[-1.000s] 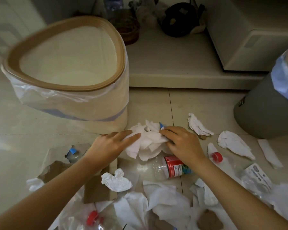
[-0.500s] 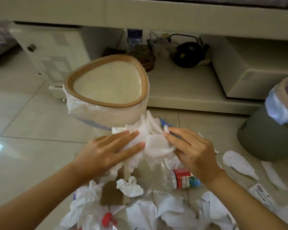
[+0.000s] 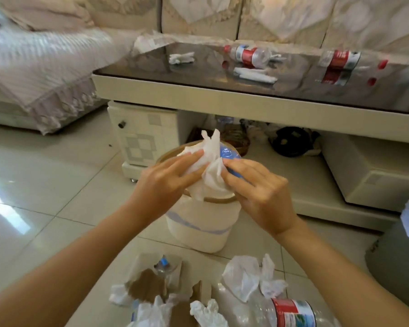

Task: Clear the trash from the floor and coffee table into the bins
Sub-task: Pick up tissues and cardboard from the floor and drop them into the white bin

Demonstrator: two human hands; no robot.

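Observation:
Both hands hold one bunch of crumpled white tissues (image 3: 208, 166) with a blue piece in it, right above the cream bin (image 3: 198, 228) with the tan rim. My left hand (image 3: 168, 182) presses the bunch from the left, and my right hand (image 3: 257, 187) pinches it from the right. The bin's opening is mostly hidden behind the hands. More white tissues (image 3: 248, 276), brown cardboard scraps (image 3: 147, 287) and a red-labelled plastic bottle (image 3: 291, 311) lie on the floor near me. On the coffee table (image 3: 198, 100) lie two bottles (image 3: 248, 55) and tissues (image 3: 181, 58).
A grey bin (image 3: 399, 253) with a blue-white liner stands at the right edge. Under the table are a white drawer unit (image 3: 142, 138), a basket, a black object and a white box. A sofa with a lace cover (image 3: 45, 67) runs along the left and back.
Both hands lifted the tissue bunch off the floor and up over the cream bin. The view tilted up, bringing the table top and sofa into sight.

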